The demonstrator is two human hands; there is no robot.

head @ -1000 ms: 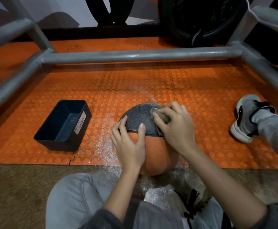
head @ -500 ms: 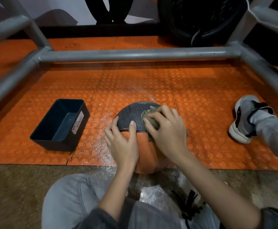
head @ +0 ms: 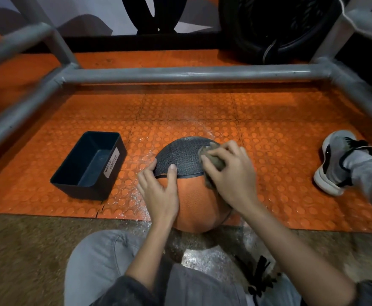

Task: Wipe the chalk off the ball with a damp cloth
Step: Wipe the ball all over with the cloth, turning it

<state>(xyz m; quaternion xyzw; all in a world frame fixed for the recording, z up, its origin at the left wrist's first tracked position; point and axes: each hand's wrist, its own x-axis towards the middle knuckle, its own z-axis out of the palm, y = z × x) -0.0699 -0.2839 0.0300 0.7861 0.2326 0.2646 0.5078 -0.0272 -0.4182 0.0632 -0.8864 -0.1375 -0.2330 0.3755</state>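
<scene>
An orange and dark grey ball [head: 191, 195] sits on the orange studded floor mat in front of my knees. My left hand [head: 158, 191] lies flat on the ball's left side, fingers spread, steadying it. My right hand [head: 229, 177] grips a crumpled grey-brown cloth [head: 216, 161] and presses it on the ball's upper right, where the dark panel meets the orange. Most of the cloth is hidden under my fingers. White chalk dust speckles the mat around the ball.
A dark bin [head: 90, 165] labelled "waste basket" stands to the left of the ball. A grey metal pipe frame [head: 180, 74] crosses behind and along both sides. My shoe [head: 335, 162] rests on the mat at right. A black tyre [head: 275, 29] lies beyond the frame.
My right hand has slid the cloth a little to the right and down across the ball's top. The left hand stays in place on the ball.
</scene>
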